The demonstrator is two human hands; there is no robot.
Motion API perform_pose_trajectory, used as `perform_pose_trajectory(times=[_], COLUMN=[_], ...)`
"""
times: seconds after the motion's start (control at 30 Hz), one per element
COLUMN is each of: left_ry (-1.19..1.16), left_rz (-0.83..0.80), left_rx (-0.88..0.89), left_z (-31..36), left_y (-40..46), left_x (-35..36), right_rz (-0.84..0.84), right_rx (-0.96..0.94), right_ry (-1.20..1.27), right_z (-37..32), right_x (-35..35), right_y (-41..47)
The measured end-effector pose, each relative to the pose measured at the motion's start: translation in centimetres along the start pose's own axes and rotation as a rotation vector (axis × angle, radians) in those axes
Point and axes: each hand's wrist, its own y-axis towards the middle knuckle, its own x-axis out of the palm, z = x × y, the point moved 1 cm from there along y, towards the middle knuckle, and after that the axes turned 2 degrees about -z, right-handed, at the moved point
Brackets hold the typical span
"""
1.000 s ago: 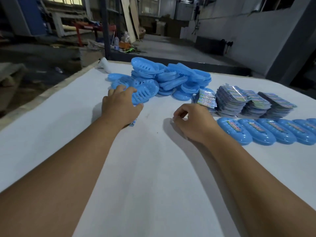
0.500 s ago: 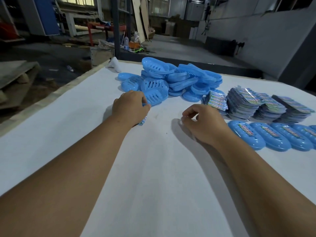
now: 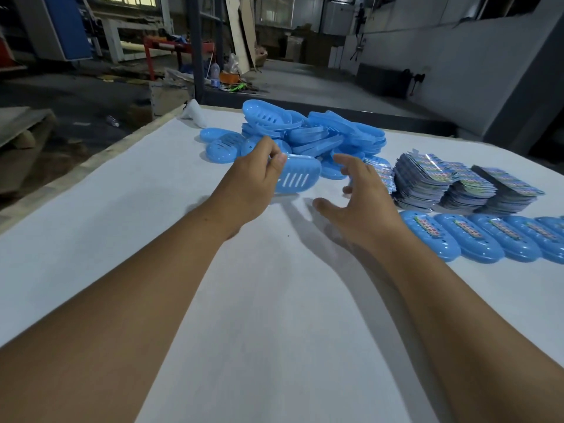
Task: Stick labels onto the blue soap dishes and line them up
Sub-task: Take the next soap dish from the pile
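Mid-frame | your left hand [image 3: 253, 181] lifted a soap dish [image 3: 297, 177] off the surface, fingers grasping | right hand [image 3: 360, 203] unclenched, reaching | labelling comes next.

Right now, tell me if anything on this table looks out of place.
Nothing is damaged or spilled. The unlabelled soap dishes lie in a jumbled heap, some tilted, unlike the labelled row. A white object lies at the table's far corner.

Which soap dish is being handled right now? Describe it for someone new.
Start at the heap of blue soap dishes at the table's far side. Just in front of it, the left hand holds one dish. It alone is lifted off the table, slotted, unlabelled.
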Motion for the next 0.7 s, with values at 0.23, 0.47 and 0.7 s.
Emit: perform_pose_trajectory(times=[0.23, 0.47, 0.7], left_ry=[-0.356, -0.273, 0.111], left_rz=[-0.031, 0.008, -0.31], left_rx=[-0.31, -0.408, -0.087], left_z=[0.2, -0.1, 0.0], left_y=[0.2, -0.1, -1.1], left_x=[1.2, 1.3, 0.8], right_rz=[-0.103, -0.178, -0.28], right_rx=[-0.121, -0.116, -0.038], right_ry=[0.004, -0.067, -0.16], right_z=[-0.1, 0.2, 1.1], right_x=[0.5, 0.4, -0.8], right_y=[0.1, 0.2, -0.1])
